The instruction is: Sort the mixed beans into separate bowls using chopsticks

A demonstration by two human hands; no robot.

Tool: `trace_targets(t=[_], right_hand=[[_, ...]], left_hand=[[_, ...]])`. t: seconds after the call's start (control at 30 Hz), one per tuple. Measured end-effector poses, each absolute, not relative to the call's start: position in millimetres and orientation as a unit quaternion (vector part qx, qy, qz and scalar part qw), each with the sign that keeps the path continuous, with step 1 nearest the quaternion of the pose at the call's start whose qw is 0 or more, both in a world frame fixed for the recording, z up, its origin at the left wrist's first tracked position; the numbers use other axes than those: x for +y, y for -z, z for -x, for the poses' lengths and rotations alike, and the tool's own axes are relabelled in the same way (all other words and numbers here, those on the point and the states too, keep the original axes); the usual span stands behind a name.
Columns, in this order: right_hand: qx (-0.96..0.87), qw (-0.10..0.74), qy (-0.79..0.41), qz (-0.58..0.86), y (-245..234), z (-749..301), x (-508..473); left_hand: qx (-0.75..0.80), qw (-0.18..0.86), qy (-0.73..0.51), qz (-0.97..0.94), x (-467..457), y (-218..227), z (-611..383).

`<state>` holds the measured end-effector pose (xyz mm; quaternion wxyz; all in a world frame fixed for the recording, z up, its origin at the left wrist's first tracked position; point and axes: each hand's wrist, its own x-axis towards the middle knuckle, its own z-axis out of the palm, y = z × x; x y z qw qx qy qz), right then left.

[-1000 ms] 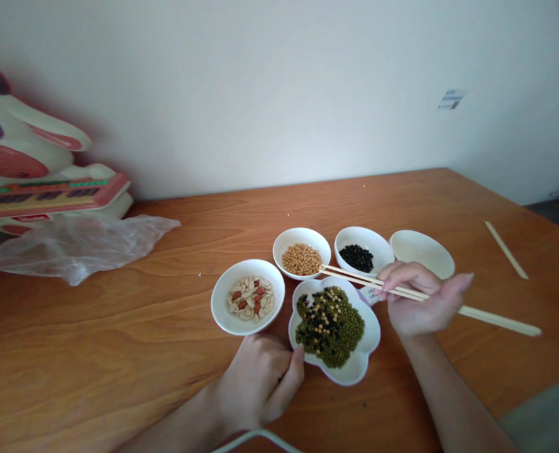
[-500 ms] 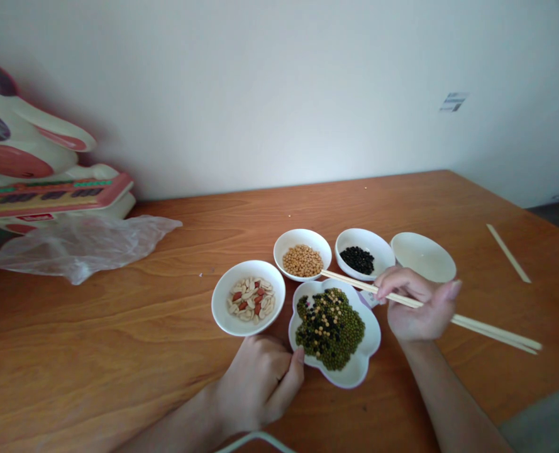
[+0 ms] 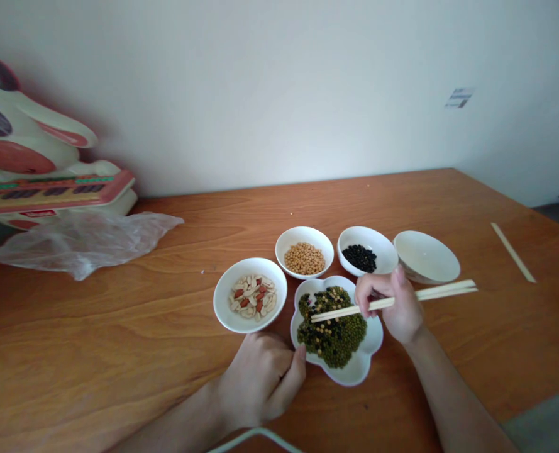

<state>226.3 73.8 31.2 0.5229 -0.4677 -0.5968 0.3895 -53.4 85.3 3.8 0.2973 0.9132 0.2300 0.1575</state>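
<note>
My right hand (image 3: 395, 308) holds a pair of wooden chopsticks (image 3: 446, 290), their tips over a white flower-shaped dish (image 3: 352, 375). Green mung beans (image 3: 338, 349) fill much of that dish, with black and yellow beans mixed in at the upper left. Curled at the dish's left edge, my left hand (image 3: 263, 380) grips the rim, thumb on top. Whether the chopstick tips pinch a bean is too small to tell. Around the dish stand a bowl of peanuts (image 3: 220, 302), a bowl of soybeans (image 3: 304, 234) and a bowl of black beans (image 3: 387, 251).
Another white bowl (image 3: 427, 255) stands right of the black beans. A lone chopstick (image 3: 514, 253) lies farther right. At the left are a clear plastic bag (image 3: 90, 242) and an animal-shaped toy keyboard (image 3: 53, 192). A pale cord (image 3: 255, 432) crosses the near edge of the view.
The chopstick tips have moved from the soybean bowl down and toward me, over the flower-shaped dish. My right hand came along and turned; my left hand stays at the rim.
</note>
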Motion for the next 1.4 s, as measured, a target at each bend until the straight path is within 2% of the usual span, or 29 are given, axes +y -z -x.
trace_targets(t=[0.13,0.4,0.6,0.77,0.87,1.0,1.07,1.23,1.4], right_hand=[[-0.604,0.484,-0.413,0.48,-29,-224,74],[-0.557,0.529,-0.434,0.471,-38,-227,74],[-0.561,0.449,-0.496,0.487,-40,-230,73],[-0.537,0.531,-0.401,0.518,-40,-227,75],[-0.524,0.554,-0.422,0.491,-43,-228,74],[-0.56,0.487,-0.492,0.455,-44,-224,73],[-0.584,0.471,-0.472,0.463,-43,-221,74],[-0.566,0.563,-0.34,0.497,-41,-225,70],[-0.522,0.615,-0.311,0.503,-32,-235,34]], left_hand=[[0.229,0.304,-0.162,-0.91,86,-5,52],[0.233,0.301,-0.156,-0.912,86,-5,53],[0.229,0.299,-0.16,-0.912,86,-5,52],[0.228,0.305,-0.165,-0.91,85,-6,52],[0.231,0.307,-0.163,-0.909,85,-7,52],[0.23,0.31,-0.158,-0.909,85,-7,53],[0.231,0.308,-0.157,-0.909,85,-6,53],[0.227,0.297,-0.165,-0.913,86,-6,52],[0.226,0.295,-0.167,-0.913,87,-8,52]])
